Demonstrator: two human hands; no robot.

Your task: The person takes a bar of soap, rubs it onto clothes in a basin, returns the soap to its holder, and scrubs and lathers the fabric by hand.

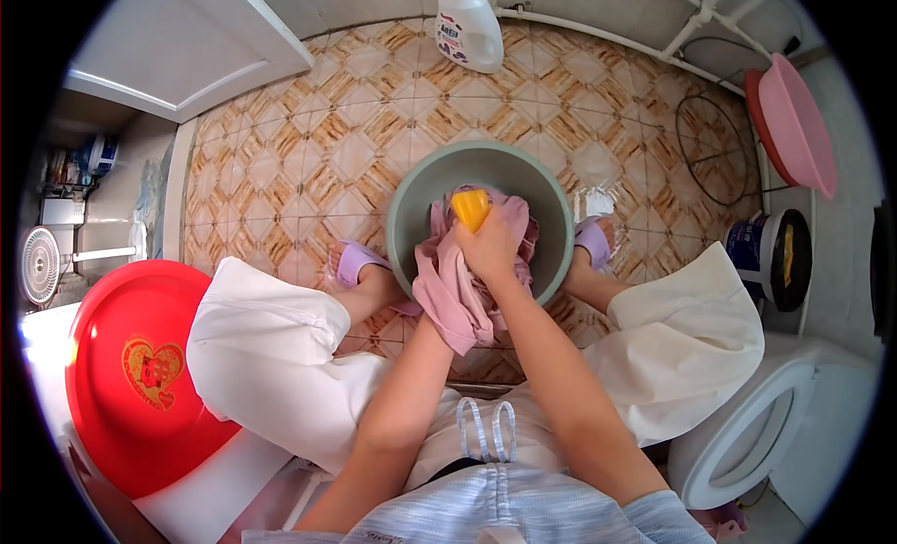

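A grey-green basin [400, 203] stands on the floor between my feet, with a pink garment [444, 280] bunched inside it and draped over its near rim. My right hand [491, 248] is closed around a yellow block that looks like a bar of soap [470, 208], held against the cloth in the basin. My left forearm reaches under the pink garment. The cloth covers my left hand, so its fingers are hidden.
Beyond the basin stands a white detergent bottle [470, 35]. A large red basin [140, 357] is at the left, a toilet [747, 441] at the right. Pink basins [794, 123] lean on the right wall near a dark bucket [766, 259]. The tiled floor [271, 161] looks wet in places.
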